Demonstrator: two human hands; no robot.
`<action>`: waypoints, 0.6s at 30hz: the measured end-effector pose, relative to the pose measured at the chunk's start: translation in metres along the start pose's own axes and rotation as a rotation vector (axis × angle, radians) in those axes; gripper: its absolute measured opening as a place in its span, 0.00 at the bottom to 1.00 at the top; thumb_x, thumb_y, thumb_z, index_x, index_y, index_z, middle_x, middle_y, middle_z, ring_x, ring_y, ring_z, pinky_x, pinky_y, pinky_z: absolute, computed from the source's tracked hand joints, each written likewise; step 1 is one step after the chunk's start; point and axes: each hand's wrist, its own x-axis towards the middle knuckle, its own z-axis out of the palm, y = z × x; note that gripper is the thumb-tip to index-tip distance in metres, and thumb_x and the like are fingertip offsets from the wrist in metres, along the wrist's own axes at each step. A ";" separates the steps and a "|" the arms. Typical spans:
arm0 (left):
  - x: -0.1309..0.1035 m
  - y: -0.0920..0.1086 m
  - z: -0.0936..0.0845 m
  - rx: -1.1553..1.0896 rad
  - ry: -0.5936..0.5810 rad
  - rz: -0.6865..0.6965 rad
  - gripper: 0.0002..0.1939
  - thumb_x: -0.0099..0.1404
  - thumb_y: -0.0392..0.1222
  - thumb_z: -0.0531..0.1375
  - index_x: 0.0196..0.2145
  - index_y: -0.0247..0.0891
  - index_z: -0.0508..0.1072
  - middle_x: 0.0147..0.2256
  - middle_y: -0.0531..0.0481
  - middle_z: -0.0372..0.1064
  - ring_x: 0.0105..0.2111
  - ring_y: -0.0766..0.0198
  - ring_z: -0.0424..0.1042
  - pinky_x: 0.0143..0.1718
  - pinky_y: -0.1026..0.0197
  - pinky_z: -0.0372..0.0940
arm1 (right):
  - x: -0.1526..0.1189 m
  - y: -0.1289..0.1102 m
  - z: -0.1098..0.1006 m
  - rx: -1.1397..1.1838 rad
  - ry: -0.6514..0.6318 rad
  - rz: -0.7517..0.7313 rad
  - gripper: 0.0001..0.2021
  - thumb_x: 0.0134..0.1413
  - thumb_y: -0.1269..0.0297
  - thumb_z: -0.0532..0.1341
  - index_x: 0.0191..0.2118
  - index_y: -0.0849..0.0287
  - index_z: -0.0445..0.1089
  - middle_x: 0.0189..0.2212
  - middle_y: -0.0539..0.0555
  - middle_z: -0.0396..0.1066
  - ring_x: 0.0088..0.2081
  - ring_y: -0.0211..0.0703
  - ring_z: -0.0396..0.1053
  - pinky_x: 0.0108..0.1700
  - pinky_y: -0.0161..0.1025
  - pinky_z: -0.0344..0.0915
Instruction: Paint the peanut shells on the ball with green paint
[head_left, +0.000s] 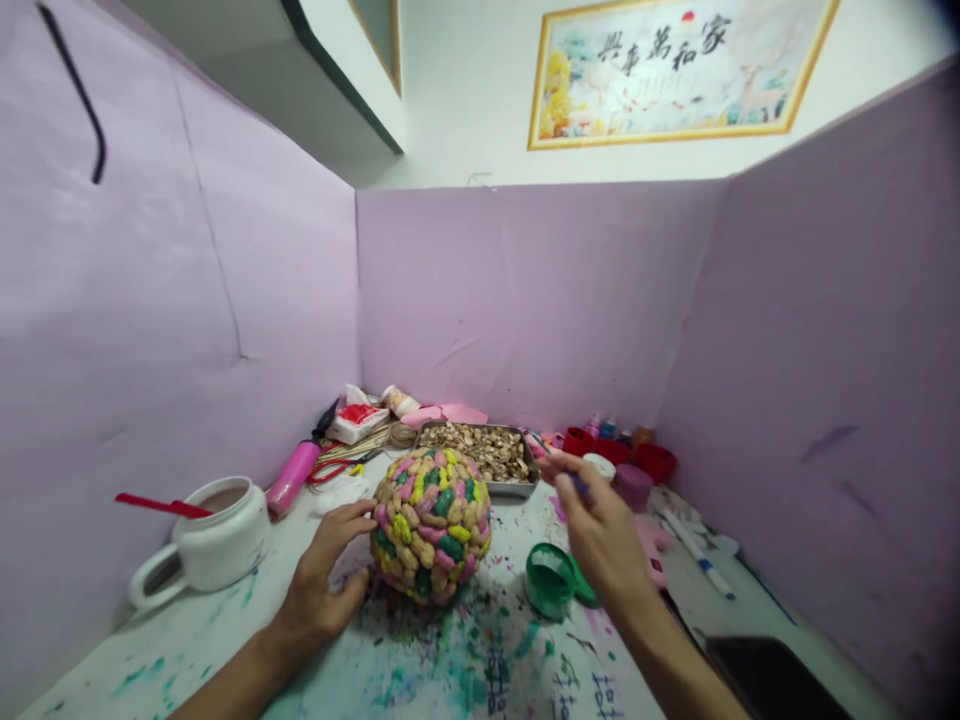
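Note:
A ball covered in peanuts (433,525), painted in patches of pink, yellow and green with others left tan, sits on the paint-stained table. My left hand (321,580) is at its left side, fingers apart, the fingertips touching the shells. Off to the right and raised above the table, my right hand (600,525) is closed around a thin tool with a blue handle, apparently a paintbrush (579,484); its tip is hard to make out. Below that hand stands an open green paint pot (550,581), its green lid (583,582) beside it.
A tray of shells (513,489) lies behind the ball. At left are a white mug (225,550) with a red stick, a pink bottle (293,478) and red-handled scissors (330,470). Red pots (654,463), a marker (697,555) and a black phone-like slab (772,680) are right.

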 end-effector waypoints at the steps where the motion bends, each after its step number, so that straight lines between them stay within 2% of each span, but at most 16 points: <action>1: 0.000 -0.001 -0.001 -0.001 0.012 -0.008 0.22 0.57 0.30 0.55 0.49 0.44 0.65 0.52 0.43 0.64 0.54 0.52 0.63 0.54 0.47 0.62 | -0.001 0.007 0.006 0.024 -0.028 0.029 0.10 0.51 0.59 0.58 0.39 0.56 0.70 0.40 0.58 0.76 0.44 0.51 0.73 0.49 0.51 0.66; 5: -0.001 -0.001 -0.001 -0.014 0.045 -0.052 0.20 0.57 0.31 0.56 0.47 0.44 0.68 0.52 0.44 0.64 0.53 0.52 0.64 0.53 0.48 0.63 | -0.010 0.025 0.027 0.255 -0.123 0.151 0.15 0.42 0.68 0.58 0.41 0.53 0.67 0.48 0.57 0.73 0.50 0.50 0.70 0.52 0.49 0.64; 9: -0.001 -0.001 0.000 -0.015 0.099 -0.097 0.17 0.56 0.34 0.57 0.44 0.44 0.71 0.51 0.44 0.63 0.53 0.51 0.65 0.53 0.48 0.63 | -0.016 0.028 0.036 0.353 -0.177 0.269 0.19 0.34 0.70 0.56 0.39 0.54 0.66 0.49 0.59 0.72 0.45 0.53 0.74 0.51 0.52 0.64; 12: 0.000 -0.004 -0.002 -0.005 0.107 -0.148 0.15 0.57 0.36 0.58 0.44 0.42 0.71 0.51 0.43 0.64 0.53 0.49 0.64 0.53 0.46 0.63 | -0.018 0.026 0.039 0.365 -0.197 0.300 0.20 0.32 0.69 0.56 0.39 0.54 0.66 0.50 0.59 0.72 0.43 0.52 0.75 0.48 0.51 0.66; 15: 0.003 -0.009 -0.005 -0.086 0.157 -0.286 0.15 0.58 0.41 0.58 0.44 0.41 0.69 0.51 0.42 0.64 0.54 0.47 0.62 0.55 0.43 0.59 | -0.020 0.024 0.039 0.360 -0.197 0.290 0.21 0.33 0.69 0.56 0.41 0.52 0.65 0.53 0.58 0.70 0.44 0.51 0.74 0.47 0.49 0.67; 18: 0.007 -0.013 -0.006 -0.243 0.187 -0.481 0.18 0.58 0.47 0.60 0.46 0.39 0.69 0.50 0.40 0.66 0.53 0.46 0.64 0.53 0.44 0.61 | -0.022 0.023 0.040 0.356 -0.171 0.310 0.20 0.34 0.69 0.57 0.41 0.52 0.64 0.55 0.58 0.68 0.42 0.50 0.75 0.45 0.48 0.68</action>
